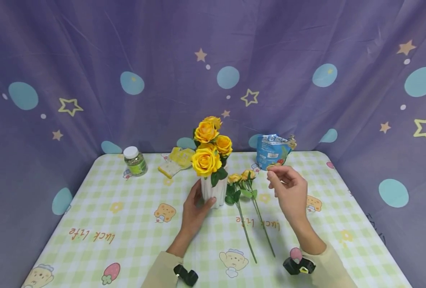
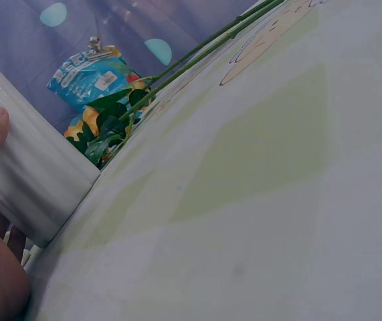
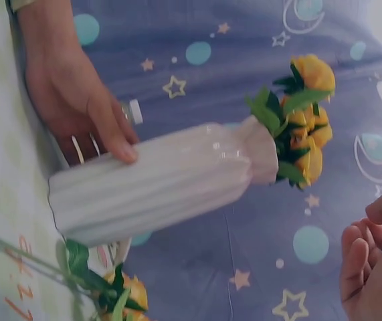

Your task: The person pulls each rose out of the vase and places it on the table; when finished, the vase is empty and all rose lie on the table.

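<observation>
Looks like glazed ceramic on the ribbed white vase (image 3: 170, 177), smooth and glossy, catching highlights. Resembles matt cloth in the yellow roses (image 1: 206, 160); passes for smooth plastic along the green stems (image 2: 233, 34). Could be clear plastic or glass in the jar (image 1: 136, 165), under an opaque white plastic lid (image 1: 130, 152). Crinkles as shiny film on the blue pouch (image 1: 270, 154), with glinting metal at the bulldog clip (image 2: 96, 48). Hangs in creased matt cloth at the purple curtain (image 1: 285, 40). Lies smooth, with little sheen, across the checked tablecloth (image 1: 134, 232). Appears as matt beige fabric on the sleeves (image 1: 331, 264).
</observation>
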Available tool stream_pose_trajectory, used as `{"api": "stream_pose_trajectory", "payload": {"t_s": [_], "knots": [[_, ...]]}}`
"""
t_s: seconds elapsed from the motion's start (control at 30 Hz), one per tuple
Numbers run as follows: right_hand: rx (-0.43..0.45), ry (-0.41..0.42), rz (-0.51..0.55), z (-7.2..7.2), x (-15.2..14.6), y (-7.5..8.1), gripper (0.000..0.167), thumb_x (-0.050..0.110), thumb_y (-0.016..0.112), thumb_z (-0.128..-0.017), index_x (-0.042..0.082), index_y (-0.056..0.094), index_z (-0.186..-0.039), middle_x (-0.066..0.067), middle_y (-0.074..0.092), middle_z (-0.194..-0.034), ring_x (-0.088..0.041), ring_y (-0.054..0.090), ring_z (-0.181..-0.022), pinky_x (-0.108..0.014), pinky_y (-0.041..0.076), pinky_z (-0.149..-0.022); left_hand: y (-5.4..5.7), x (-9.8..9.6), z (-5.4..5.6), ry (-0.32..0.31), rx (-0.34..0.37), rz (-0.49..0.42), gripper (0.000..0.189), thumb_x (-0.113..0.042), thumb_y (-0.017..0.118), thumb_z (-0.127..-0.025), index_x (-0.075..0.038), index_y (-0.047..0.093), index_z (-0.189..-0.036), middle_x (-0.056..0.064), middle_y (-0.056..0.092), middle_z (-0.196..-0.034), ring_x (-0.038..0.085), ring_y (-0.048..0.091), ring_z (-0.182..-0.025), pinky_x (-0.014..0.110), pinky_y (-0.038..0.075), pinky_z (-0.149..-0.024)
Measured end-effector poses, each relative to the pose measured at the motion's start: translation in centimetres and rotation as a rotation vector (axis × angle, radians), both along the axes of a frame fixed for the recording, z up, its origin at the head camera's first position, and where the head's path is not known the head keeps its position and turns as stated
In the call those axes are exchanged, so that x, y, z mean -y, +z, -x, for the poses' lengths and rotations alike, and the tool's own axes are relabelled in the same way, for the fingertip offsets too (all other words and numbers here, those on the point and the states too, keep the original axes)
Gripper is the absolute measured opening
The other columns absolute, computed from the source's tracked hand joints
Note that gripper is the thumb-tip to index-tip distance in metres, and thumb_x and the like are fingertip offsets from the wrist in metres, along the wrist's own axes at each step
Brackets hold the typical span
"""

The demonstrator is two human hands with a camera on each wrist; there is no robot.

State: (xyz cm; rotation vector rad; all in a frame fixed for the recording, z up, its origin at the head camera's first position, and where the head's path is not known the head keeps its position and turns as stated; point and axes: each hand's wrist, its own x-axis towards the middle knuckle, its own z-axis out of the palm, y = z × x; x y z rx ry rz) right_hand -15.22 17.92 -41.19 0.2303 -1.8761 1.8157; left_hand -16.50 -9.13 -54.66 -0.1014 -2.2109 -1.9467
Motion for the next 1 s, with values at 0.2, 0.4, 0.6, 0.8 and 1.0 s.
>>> {"api": "stream_pose_trajectory", "payload": {"t_s": [0.2, 0.4, 0.6, 0.8, 1.0], "knots": [[-0.157, 0.098, 0.044, -0.8, 1.7, 0.1, 0.012, -0.014, 0.072, -0.099, -0.016, 0.073, -0.110, 0.002, 0.074, -0.088, -0.009, 0.064, -0.065, -0.015, 0.050, -0.053, 0.1, 0.0, 0.0, -0.002, -0.006, 0.003, 0.082, -0.023, 0.086, -0.100, -0.014, 0.044, -0.170, 0.013, 0.047, -0.172, 0.034, 0.049, -0.156, 0.054, 0.035, -0.133], [-0.149, 0.119, -0.009, -1.2, 3.3, -0.5, 0.025, -0.015, 0.076, -0.093, -0.011, 0.073, -0.118, 0.004, 0.074, -0.095, -0.008, 0.068, -0.074, -0.016, 0.053, -0.058, 0.0, 0.0, 0.0, -0.001, -0.014, 0.009, 0.082, -0.023, 0.086, -0.100, -0.013, 0.043, -0.170, 0.013, 0.047, -0.173, 0.034, 0.049, -0.157, 0.054, 0.035, -0.133], [-0.146, 0.156, -0.042, -1.4, 5.0, -0.8, 0.043, -0.014, 0.083, -0.088, -0.008, 0.071, -0.129, 0.003, 0.073, -0.106, -0.009, 0.068, -0.074, -0.018, 0.053, -0.055, 0.0, 0.0, 0.0, -0.007, -0.010, 0.019, 0.083, -0.025, 0.086, -0.101, -0.013, 0.043, -0.170, 0.012, 0.047, -0.173, 0.033, 0.048, -0.157, 0.053, 0.036, -0.133], [-0.183, 0.166, -0.073, -1.3, 6.7, -0.9, 0.047, -0.002, 0.091, -0.088, -0.001, 0.074, -0.131, -0.001, 0.071, -0.111, -0.011, 0.069, -0.073, -0.021, 0.053, -0.052, 0.1, 0.0, 0.0, -0.004, -0.014, 0.008, 0.082, -0.024, 0.086, -0.101, -0.014, 0.043, -0.170, 0.011, 0.047, -0.173, 0.031, 0.049, -0.157, 0.052, 0.037, -0.132], [-0.182, 0.138, -0.053, -1.1, 8.6, -1.2, 0.048, -0.002, 0.093, -0.087, 0.007, 0.077, -0.131, -0.004, 0.071, -0.108, -0.012, 0.067, -0.067, -0.024, 0.053, -0.051, 0.1, 0.0, 0.0, 0.010, -0.012, 0.007, 0.081, -0.022, 0.086, -0.101, -0.014, 0.044, -0.170, 0.010, 0.049, -0.171, 0.031, 0.050, -0.156, 0.054, 0.037, -0.132]]}}
